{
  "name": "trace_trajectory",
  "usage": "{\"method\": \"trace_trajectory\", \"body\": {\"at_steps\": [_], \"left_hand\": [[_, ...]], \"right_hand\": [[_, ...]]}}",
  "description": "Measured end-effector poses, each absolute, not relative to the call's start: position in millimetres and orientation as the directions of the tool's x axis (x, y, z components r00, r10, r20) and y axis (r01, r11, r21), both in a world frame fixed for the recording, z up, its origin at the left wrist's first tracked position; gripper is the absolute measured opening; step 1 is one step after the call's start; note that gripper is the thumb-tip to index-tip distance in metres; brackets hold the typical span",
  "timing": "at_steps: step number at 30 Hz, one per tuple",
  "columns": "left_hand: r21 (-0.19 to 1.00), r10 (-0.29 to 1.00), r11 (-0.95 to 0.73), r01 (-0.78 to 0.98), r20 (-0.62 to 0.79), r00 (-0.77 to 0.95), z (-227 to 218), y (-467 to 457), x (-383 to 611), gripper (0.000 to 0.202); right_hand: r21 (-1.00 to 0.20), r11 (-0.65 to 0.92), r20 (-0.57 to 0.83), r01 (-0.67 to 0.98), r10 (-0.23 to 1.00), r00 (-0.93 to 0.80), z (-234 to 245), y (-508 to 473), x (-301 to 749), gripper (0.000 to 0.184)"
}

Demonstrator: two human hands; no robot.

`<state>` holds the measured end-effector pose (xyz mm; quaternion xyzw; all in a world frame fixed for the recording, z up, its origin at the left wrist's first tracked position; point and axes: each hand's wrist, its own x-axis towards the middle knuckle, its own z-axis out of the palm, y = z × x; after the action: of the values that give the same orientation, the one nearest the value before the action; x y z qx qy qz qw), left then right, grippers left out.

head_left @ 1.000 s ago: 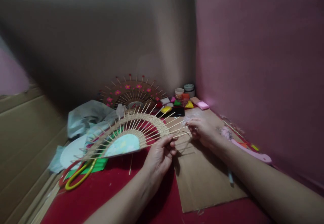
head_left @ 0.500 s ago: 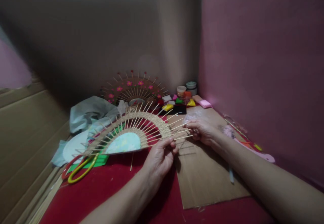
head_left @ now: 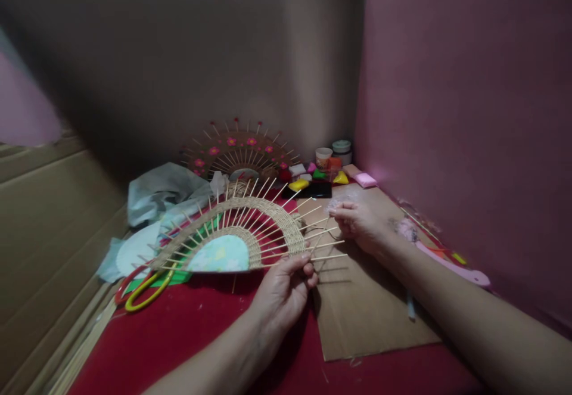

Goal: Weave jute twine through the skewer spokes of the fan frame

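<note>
A half-round woven fan (head_left: 292, 228), with thin sticks spreading past a twine band and a pale blue patterned centre, is held up over the table. My left hand (head_left: 286, 291) is closed on its lower right end, thumb on top. To the right of the stick ends, my right hand (head_left: 357, 222) pinches a thin strand of twine (head_left: 318, 241) that runs back to the fan's edge near my left fingers. Part of the strand is hard to make out. Scissors (head_left: 145, 299) with a yellow and a red handle lie left of the fan.
Against the back wall leans a finished-looking fan with pink flowers (head_left: 231, 142). Small coloured packets (head_left: 298, 185), a cup (head_left: 323, 158) and a jar (head_left: 342, 152) stand near the corner. A cardboard sheet (head_left: 370, 323) lies at right, grey cloth (head_left: 165, 189) at left.
My right hand has moved slightly up and away from the fan's stick ends, drawing the twine out. My left hand keeps its hold, and the view has shifted a little.
</note>
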<state>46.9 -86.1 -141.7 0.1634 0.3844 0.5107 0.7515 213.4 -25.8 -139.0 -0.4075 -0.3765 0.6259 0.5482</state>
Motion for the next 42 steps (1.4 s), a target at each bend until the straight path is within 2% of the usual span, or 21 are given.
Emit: {"method": "trace_trajectory", "body": {"at_steps": [4,8,12,17,21,24,31,37,42], "left_hand": [[0.618,0.886,0.441,-0.651,-0.417,0.204,-138,-91,46,0.016],[0.589,0.870,0.470,-0.657,-0.435,0.233,-131,-100,44,0.015],[0.587,0.871,0.482,-0.651,-0.402,0.283,-129,-107,42,0.013],[0.587,0.880,0.474,-0.656,-0.350,0.322,-131,-109,41,0.012],[0.576,0.879,0.474,-0.665,-0.347,0.327,-131,-111,40,0.014],[0.569,0.883,0.466,-0.677,-0.352,0.311,-130,-112,39,0.013],[0.477,0.835,0.545,-0.690,-0.380,0.397,-133,-110,40,0.013],[0.502,0.843,0.535,-0.680,-0.368,0.392,-135,-113,41,0.012],[0.496,0.836,0.548,-0.673,-0.334,0.435,-138,-113,40,0.011]], "right_hand": [[-0.898,-0.151,-0.124,-0.413,0.988,-0.090,-140,-25,212,0.024],[-0.851,-0.270,-0.212,-0.450,0.961,-0.176,-140,-25,211,0.017],[-0.830,-0.372,-0.296,-0.416,0.925,-0.237,-142,-30,201,0.010],[-0.887,-0.300,-0.249,-0.352,0.951,-0.182,-147,-39,180,0.011],[-0.890,-0.261,-0.214,-0.373,0.963,-0.162,-148,-37,175,0.011],[-0.857,-0.294,-0.238,-0.423,0.954,-0.179,-148,-29,181,0.009],[-0.757,-0.466,-0.325,-0.458,0.877,-0.355,-152,-23,185,0.011],[-0.696,-0.571,-0.373,-0.436,0.806,-0.459,-149,-18,180,0.016],[-0.657,-0.642,-0.419,-0.394,0.746,-0.517,-148,-13,182,0.012]]}}
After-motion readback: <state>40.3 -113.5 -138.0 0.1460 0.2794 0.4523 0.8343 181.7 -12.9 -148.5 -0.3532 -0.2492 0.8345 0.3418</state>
